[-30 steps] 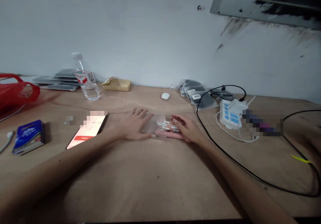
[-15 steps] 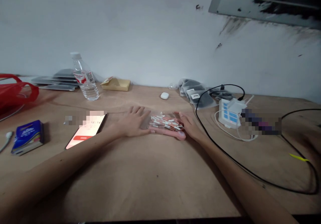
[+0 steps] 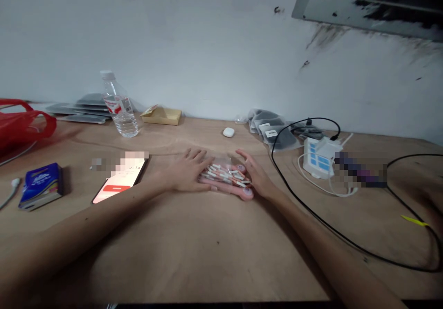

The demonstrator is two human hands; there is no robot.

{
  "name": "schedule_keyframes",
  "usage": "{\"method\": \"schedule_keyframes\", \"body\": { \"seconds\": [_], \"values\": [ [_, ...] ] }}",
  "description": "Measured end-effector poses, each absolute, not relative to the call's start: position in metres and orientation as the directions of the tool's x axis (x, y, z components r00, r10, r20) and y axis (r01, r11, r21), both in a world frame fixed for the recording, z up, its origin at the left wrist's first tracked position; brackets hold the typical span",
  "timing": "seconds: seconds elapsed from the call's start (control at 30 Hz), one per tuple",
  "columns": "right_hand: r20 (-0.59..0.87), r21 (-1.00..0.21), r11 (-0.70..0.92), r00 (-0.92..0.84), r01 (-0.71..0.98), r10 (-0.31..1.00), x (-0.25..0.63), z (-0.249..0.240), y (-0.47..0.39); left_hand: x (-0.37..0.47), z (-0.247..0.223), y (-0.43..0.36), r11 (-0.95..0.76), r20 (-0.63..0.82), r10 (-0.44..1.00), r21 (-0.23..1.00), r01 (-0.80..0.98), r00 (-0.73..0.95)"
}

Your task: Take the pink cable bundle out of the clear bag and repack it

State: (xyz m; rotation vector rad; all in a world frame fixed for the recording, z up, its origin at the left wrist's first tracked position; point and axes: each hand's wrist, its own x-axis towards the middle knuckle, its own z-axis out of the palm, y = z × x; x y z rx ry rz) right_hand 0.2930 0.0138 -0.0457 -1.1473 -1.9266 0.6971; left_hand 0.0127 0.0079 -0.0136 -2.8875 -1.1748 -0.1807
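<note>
A clear plastic bag (image 3: 223, 162) lies at mid-table, holding a heap of short white-and-orange sticks (image 3: 230, 176). Along its near side runs a pink handle-like piece with a round end (image 3: 245, 193); its exact kind is unclear. My left hand (image 3: 188, 170) rests flat with spread fingers, its fingertips and thumb over the bag's left end. Just right of the bag, my right hand (image 3: 259, 179) is open, fingers pointing away from me and thumb side towards the bag. Whether it touches the round pink end I cannot tell.
On the left are a lit phone (image 3: 121, 184), a blue tissue pack (image 3: 41, 185), a red bag (image 3: 24, 126) and a water bottle (image 3: 121, 110). Behind lie a cardboard tray (image 3: 162, 116) and a white earbud case (image 3: 228, 132). A black cable (image 3: 294, 193) loops by the power strip (image 3: 316, 159) on the right.
My left hand reaches further over the bag's left end. My right hand has opened away from the bag's right end, and the bag sits slightly nearer and further left.
</note>
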Motion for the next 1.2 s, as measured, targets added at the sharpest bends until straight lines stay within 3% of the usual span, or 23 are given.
{"method": "schedule_keyframes", "body": {
  "seconds": [0.1,0.3,0.57,0.83,1.2],
  "values": [
    [0.315,-0.683,0.531,-0.454,0.502,0.833,0.309,-0.035,0.013,0.007,-0.012,0.013,-0.700,0.123,0.710,0.020,0.714,0.693],
    [0.155,-0.661,0.571,-0.656,0.487,0.739,0.319,-0.023,0.014,0.002,-0.009,0.017,-0.677,0.152,0.730,0.031,0.735,0.666],
    [0.155,-0.650,0.523,-0.577,0.552,0.802,0.318,-0.029,0.015,0.004,-0.012,0.014,-0.690,0.117,0.715,-0.036,0.723,0.689],
    [0.187,-0.654,0.556,-0.602,0.514,0.776,0.302,-0.028,0.007,0.014,-0.012,0.001,-0.688,0.097,0.722,0.001,0.725,0.685],
    [0.201,-0.473,0.618,-0.606,0.628,0.770,0.323,-0.043,0.025,0.015,-0.007,-0.001,-0.672,0.058,0.738,-0.019,0.740,0.672]
  ]
}}
